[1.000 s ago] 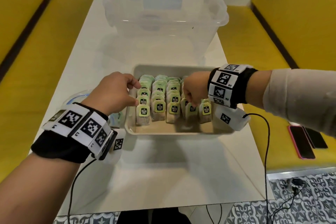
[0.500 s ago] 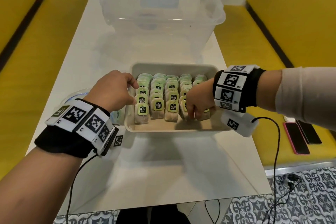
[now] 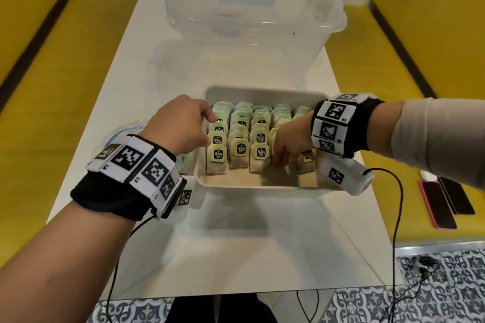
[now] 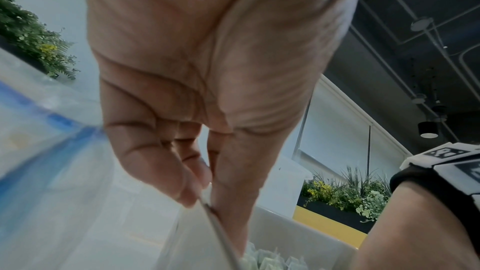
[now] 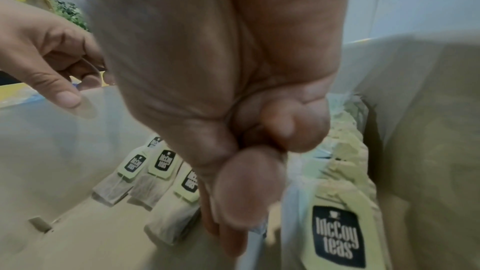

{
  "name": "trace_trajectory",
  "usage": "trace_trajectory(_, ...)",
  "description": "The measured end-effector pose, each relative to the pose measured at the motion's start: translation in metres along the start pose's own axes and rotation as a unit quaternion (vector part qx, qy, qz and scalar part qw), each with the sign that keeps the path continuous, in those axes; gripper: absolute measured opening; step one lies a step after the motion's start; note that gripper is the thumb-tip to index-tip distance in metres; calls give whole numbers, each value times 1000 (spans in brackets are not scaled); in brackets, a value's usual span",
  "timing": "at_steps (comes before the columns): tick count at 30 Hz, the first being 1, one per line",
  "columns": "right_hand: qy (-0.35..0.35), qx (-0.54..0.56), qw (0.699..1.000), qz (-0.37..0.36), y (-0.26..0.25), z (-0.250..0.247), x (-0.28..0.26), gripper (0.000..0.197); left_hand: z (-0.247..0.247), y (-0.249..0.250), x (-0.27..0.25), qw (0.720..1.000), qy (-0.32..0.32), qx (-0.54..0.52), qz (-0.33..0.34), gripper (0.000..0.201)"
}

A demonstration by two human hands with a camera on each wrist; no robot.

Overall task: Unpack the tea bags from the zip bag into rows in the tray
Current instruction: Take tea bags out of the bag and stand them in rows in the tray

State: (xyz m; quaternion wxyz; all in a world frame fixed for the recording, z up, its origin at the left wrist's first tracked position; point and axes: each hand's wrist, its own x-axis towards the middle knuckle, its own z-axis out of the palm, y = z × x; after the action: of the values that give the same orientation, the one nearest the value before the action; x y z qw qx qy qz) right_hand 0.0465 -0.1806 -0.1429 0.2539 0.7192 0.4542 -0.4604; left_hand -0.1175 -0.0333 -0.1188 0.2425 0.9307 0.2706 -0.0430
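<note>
A beige tray (image 3: pixel 262 186) holds several rows of tea bags (image 3: pixel 240 149) with green McCoy labels, standing upright. My left hand (image 3: pixel 210 131) pinches the tray's left rim between thumb and fingers; the left wrist view shows the left hand (image 4: pixel 202 198) on that thin edge. My right hand (image 3: pixel 284 158) reaches down at the front of the fourth row, and in the right wrist view thumb and finger of the right hand (image 5: pixel 246 202) pinch a tea bag (image 5: pixel 255 233) seen edge-on, beside a labelled tea bag (image 5: pixel 337 233). The zip bag (image 3: pixel 123 134) lies mostly hidden under my left wrist.
A large clear plastic storage box (image 3: pixel 252 8) stands right behind the tray. Yellow benches flank the white table on both sides. Phones (image 3: pixel 441 202) lie on the right bench. Thin black cables hang from both wrists over the table's near edge.
My right hand has dropped from above the fourth row down to the row's front end, now covering the bags there. The left hand has stayed on the tray's left rim.
</note>
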Motion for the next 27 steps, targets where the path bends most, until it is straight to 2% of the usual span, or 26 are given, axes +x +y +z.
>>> trace_trajectory(8, 24, 47, 999, -10, -2, -3, -17, 46, -14, -2, -2, 998, -12, -53, 15, 32)
trace_trajectory(10, 49, 69, 996, -13, -7, -8, -27, 40, -23, -7, -5, 996, -2, -89, 19, 29)
trace_trajectory(14, 142, 95, 985, -20, -29, -24, -50, 22, -50, -29, -15, 992, 42, -114, 32, 22)
trace_trajectory(18, 243, 137, 959, -55, -71, -41, -68, 9, -71, -58, -24, 993, 74, -90, 16, 15)
trace_trajectory(21, 305, 185, 929, -96, -114, -48, -77, 6, -76, -73, -35, 996, 74, -44, 10, 12)
trace_trajectory(25, 356, 229, 894, -147, -181, -34, -67, 8, -65, -94, -47, 999, 47, -18, -15, 30)
trace_trajectory(27, 368, 193, 899, -140, -211, -21, -46, 16, -51, -107, -53, 999, 26, -12, -37, 45)
